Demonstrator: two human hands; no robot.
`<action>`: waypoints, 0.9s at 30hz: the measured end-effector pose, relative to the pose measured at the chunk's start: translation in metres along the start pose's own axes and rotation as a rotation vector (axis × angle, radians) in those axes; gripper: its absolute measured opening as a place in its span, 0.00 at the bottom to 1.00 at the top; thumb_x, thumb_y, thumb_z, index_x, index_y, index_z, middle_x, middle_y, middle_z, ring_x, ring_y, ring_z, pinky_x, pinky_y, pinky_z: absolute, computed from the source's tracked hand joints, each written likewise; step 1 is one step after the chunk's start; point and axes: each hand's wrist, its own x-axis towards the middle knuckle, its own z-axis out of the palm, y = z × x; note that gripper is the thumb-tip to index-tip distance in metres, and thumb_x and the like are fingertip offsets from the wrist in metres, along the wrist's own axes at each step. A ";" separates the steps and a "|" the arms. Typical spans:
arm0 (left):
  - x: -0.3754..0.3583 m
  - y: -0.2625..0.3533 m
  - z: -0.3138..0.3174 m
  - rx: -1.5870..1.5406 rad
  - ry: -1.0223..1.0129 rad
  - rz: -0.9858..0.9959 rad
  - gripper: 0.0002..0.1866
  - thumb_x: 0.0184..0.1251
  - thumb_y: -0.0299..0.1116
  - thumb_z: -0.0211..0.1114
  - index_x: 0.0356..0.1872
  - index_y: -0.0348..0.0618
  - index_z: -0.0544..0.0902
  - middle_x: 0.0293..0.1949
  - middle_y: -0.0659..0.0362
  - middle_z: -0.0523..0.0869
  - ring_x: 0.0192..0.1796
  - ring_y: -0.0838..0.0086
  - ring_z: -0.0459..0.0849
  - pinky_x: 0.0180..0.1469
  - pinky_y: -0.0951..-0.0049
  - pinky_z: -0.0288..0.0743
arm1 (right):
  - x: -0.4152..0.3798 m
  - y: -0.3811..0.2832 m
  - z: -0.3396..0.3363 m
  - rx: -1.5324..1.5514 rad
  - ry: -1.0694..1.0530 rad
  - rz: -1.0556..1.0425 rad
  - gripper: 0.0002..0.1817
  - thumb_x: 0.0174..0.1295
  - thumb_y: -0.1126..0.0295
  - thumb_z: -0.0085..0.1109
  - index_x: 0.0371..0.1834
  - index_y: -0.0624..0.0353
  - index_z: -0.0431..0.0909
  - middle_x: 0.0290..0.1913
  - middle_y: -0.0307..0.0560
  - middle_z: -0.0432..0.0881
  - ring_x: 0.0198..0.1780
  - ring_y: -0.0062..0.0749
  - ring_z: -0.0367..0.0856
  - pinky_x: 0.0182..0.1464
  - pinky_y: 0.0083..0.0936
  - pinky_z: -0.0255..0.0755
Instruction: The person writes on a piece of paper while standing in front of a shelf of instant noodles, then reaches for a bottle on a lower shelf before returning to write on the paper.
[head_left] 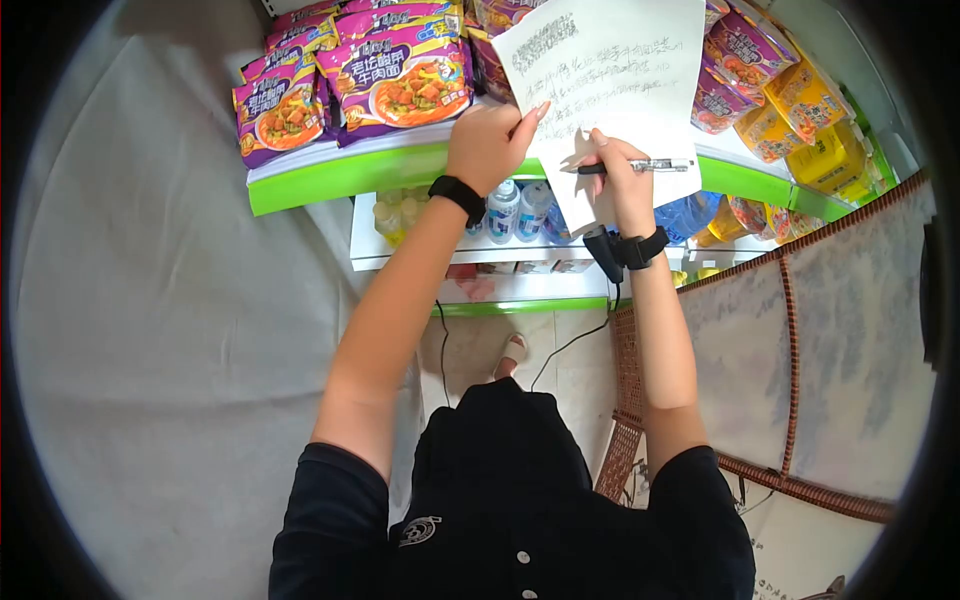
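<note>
A white sheet of paper [640,60] covered with handwritten lines, with a scribbled-out block at its top left, lies against the upper shelf. My left hand [488,145] is closed at the sheet's left edge, its thumb on the paper and the other fingers curled out of sight. Across the lower part of the sheet, my right hand [622,178] grips a pen [655,165] with a clear barrel and black grip. The pen's tip points left, close to the paper. Both wrists wear black straps.
Purple instant noodle packets [400,75] stand left of the paper. Noodle tubs [745,50] sit to its right. Bottles [503,210] fill part of the lower shelf. A grey cloth [180,260] hangs at left, a wicker-edged panel [740,330] at right. Black cables [570,345] hang below.
</note>
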 end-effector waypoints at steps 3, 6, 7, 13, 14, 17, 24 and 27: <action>-0.001 -0.001 0.003 0.019 0.079 0.073 0.19 0.60 0.37 0.68 0.12 0.42 0.77 0.13 0.55 0.74 0.19 0.60 0.72 0.24 0.63 0.63 | 0.003 0.002 0.001 -0.047 -0.019 -0.005 0.16 0.66 0.63 0.58 0.27 0.66 0.81 0.20 0.39 0.79 0.15 0.14 0.66 0.19 0.13 0.59; 0.000 0.000 0.006 0.035 0.165 0.165 0.21 0.59 0.36 0.69 0.10 0.42 0.73 0.11 0.55 0.72 0.18 0.59 0.71 0.24 0.62 0.63 | 0.005 0.004 0.001 -0.114 -0.032 -0.039 0.20 0.67 0.60 0.56 0.23 0.64 0.81 0.14 0.37 0.73 0.13 0.16 0.64 0.18 0.14 0.56; 0.000 0.000 0.006 0.032 0.163 0.162 0.21 0.59 0.36 0.69 0.10 0.42 0.73 0.11 0.55 0.72 0.18 0.59 0.71 0.24 0.62 0.63 | 0.006 0.004 0.001 -0.116 -0.030 -0.035 0.20 0.67 0.60 0.56 0.23 0.64 0.81 0.14 0.37 0.73 0.13 0.16 0.64 0.18 0.14 0.56; 0.000 -0.001 0.007 0.035 0.144 0.141 0.19 0.60 0.36 0.68 0.12 0.41 0.75 0.12 0.56 0.72 0.18 0.61 0.71 0.24 0.63 0.63 | 0.005 0.000 0.002 -0.081 -0.055 -0.009 0.21 0.68 0.58 0.54 0.23 0.63 0.80 0.14 0.36 0.72 0.17 0.16 0.66 0.23 0.14 0.59; -0.002 0.000 0.007 0.041 0.150 0.128 0.19 0.60 0.36 0.68 0.12 0.41 0.75 0.12 0.56 0.72 0.18 0.61 0.71 0.24 0.63 0.63 | 0.005 0.000 0.003 -0.062 -0.068 -0.014 0.21 0.68 0.58 0.54 0.23 0.63 0.80 0.16 0.37 0.73 0.19 0.16 0.67 0.25 0.14 0.60; 0.001 0.001 0.006 0.069 0.150 0.118 0.23 0.60 0.39 0.68 0.09 0.44 0.70 0.11 0.56 0.73 0.18 0.59 0.72 0.27 0.63 0.67 | 0.006 -0.001 -0.003 -0.008 -0.152 -0.004 0.19 0.68 0.59 0.56 0.25 0.63 0.80 0.20 0.38 0.75 0.23 0.15 0.69 0.30 0.14 0.62; -0.001 0.002 0.000 0.077 0.025 0.070 0.18 0.64 0.39 0.64 0.16 0.41 0.80 0.14 0.57 0.75 0.20 0.63 0.71 0.26 0.65 0.63 | 0.007 0.010 -0.011 -0.070 -0.162 -0.090 0.14 0.65 0.64 0.60 0.25 0.60 0.82 0.21 0.36 0.79 0.18 0.15 0.66 0.57 0.23 0.65; -0.003 0.004 -0.001 0.092 0.019 0.048 0.18 0.64 0.40 0.64 0.16 0.41 0.80 0.14 0.56 0.75 0.20 0.63 0.71 0.26 0.66 0.63 | 0.006 0.008 -0.005 -0.235 -0.272 -0.232 0.13 0.64 0.64 0.60 0.25 0.59 0.83 0.18 0.34 0.78 0.18 0.15 0.67 0.65 0.28 0.56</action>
